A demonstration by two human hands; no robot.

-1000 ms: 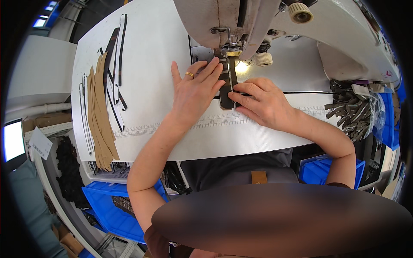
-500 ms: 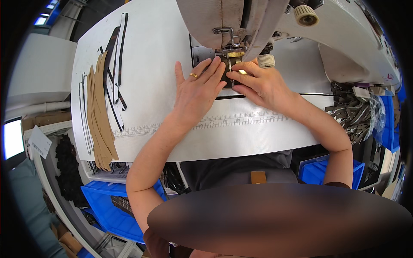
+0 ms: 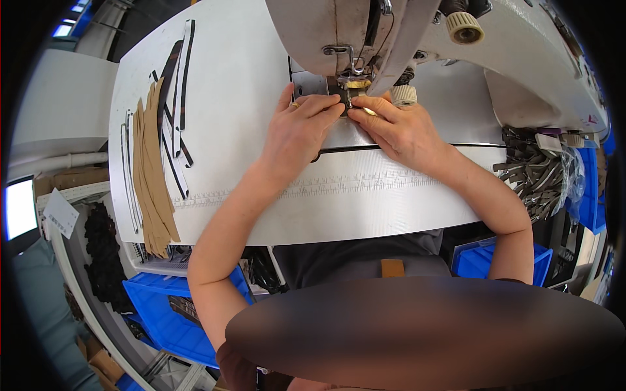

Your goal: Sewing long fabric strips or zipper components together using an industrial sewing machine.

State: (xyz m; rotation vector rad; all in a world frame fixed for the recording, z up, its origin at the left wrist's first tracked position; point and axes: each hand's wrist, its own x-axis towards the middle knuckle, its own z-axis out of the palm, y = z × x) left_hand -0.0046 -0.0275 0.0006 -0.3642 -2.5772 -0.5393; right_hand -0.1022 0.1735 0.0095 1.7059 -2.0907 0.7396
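A short dark zipper piece (image 3: 349, 111) with a pale, tooth-like line down its middle lies under the presser foot (image 3: 355, 83) of a white sewing machine (image 3: 339, 32). My left hand (image 3: 297, 130), wearing a ring, holds the piece's left edge between bent fingertips, its little finger sticking out. From the right, my right hand (image 3: 407, 133) pinches the opposite edge with thumb and fingers close to the foot. Fingertips of both hands hide much of the piece. A small dark end shows beside my left wrist.
Tan strips (image 3: 151, 176) and black-and-white strips (image 3: 175, 98) lie on the left of the white table (image 3: 235, 98). A ruler scale (image 3: 326, 186) runs along its front. Dark zipper pieces (image 3: 531, 169) are heaped at right. Blue bins (image 3: 166, 319) stand below.
The zipper piece has moved away from me under the foot. My left hand's fingers, flatter before, are now bent at its edge; my right hand keeps its pinch. The needle area looks shifted.
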